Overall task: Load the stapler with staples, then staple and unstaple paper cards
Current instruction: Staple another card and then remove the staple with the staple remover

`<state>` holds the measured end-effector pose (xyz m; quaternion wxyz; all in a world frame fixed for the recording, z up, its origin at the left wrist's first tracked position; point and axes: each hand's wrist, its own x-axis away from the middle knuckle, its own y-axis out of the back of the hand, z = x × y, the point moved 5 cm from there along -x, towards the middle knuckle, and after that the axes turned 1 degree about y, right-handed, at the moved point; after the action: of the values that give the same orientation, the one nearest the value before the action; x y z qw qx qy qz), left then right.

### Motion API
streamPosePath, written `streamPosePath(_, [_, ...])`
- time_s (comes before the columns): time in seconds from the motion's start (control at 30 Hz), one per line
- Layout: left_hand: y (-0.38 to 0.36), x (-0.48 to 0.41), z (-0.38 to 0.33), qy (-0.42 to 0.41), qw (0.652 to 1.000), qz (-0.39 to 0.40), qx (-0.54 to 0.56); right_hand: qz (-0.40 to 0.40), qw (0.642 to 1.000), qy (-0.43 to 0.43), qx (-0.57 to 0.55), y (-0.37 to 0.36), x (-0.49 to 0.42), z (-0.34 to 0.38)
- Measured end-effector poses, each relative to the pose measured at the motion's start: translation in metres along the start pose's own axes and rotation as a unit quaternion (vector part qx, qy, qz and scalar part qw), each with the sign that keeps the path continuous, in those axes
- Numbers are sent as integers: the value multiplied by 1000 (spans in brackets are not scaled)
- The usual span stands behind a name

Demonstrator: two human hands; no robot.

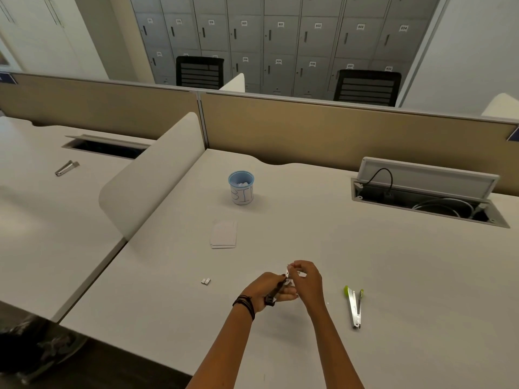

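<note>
Stapler: black stapler [276, 292] is up off the counter [393, 276], in my hands, right in front of me near the front edge.
Left grip: my left hand [268, 290] is wrapped around the stapler body, fingers curled under it.
Right grip: my right hand [306, 277] has its fingertips pressed together on a small pale piece [288, 274] at the stapler's far end. Too tiny to tell if that's a staple strip or a bit of card, sorry.
Staples: two short staple strips [205, 281] are lying loose on the counter to the left of my hands, untouched.
Cards: the stack of white cards [223, 234] sits further back, well apart from my hands, looking neat.
Cup: blue-rimmed cup [241, 188] with writing on it is behind the cards, with something white inside.
Other tool: green-tipped metal tool [354, 307] lies to my right, nobody holding it.
Progress: my guess is I'm in the loading bit, or fiddling at the mouth of the stapler. Can't see whether staples are in yet.
Left to do: most of it, I reckon. Stapling and unstapling look undone, judging by that tidy card stack.
</note>
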<state>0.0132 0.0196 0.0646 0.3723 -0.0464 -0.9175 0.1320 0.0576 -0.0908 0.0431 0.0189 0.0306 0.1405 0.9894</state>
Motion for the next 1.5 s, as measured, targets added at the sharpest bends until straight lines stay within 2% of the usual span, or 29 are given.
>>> streamPosePath(0.23, [-2, 2, 2, 23, 1000, 9, 1, 41, 998, 23, 42, -4, 0, 1])
streamPosePath(0.47, [-1, -2, 2, 15, 1000, 5, -21, 31, 999, 8, 37, -3, -3, -4])
streamPosePath(0.83, [-6, -10, -3, -50, 992, 7, -119, -2, 1000, -15, 19, 0, -6, -1])
streamPosePath(1.5, [-12, -16, -5, -83, 988, 29, -127, -39, 997, -59, -28, 5, -8, -11])
